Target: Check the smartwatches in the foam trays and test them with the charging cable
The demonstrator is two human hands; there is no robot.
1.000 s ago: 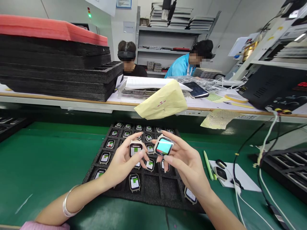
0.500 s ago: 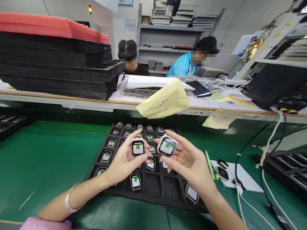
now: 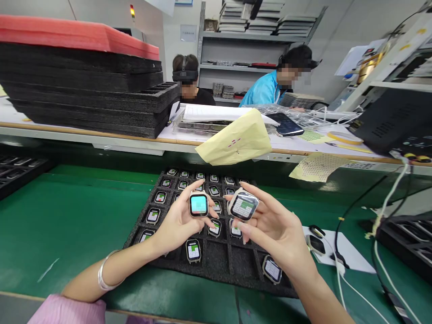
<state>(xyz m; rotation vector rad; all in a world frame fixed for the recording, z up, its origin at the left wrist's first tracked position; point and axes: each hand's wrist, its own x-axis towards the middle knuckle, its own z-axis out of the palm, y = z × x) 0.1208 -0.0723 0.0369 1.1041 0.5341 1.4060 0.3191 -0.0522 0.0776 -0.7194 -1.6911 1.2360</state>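
My left hand (image 3: 180, 220) grips a smartwatch body (image 3: 199, 205) without a strap, its screen lit cyan and facing me. In my right hand (image 3: 273, 225) is a second strapless smartwatch (image 3: 243, 205), tilted, with a white and green screen under what looks like clear film. Both hands are held over a black foam tray (image 3: 216, 258). Several similar watches sit in its compartments, among them one watch (image 3: 193, 250) at the front and another (image 3: 272, 269) at the front right. My hands and forearms hide part of the tray.
A stack of black foam trays (image 3: 84, 99) topped with red foam (image 3: 77, 36) stands on the shelf at left. Yellow paper (image 3: 236, 139) hangs over the shelf edge. Cables (image 3: 337, 252) and a white sheet (image 3: 357, 256) lie at right. Two people (image 3: 259, 87) are beyond.
The screen of the watch in my left hand has gone from a white and green grid to cyan. The view has shifted slightly; both hands still hold their watches.
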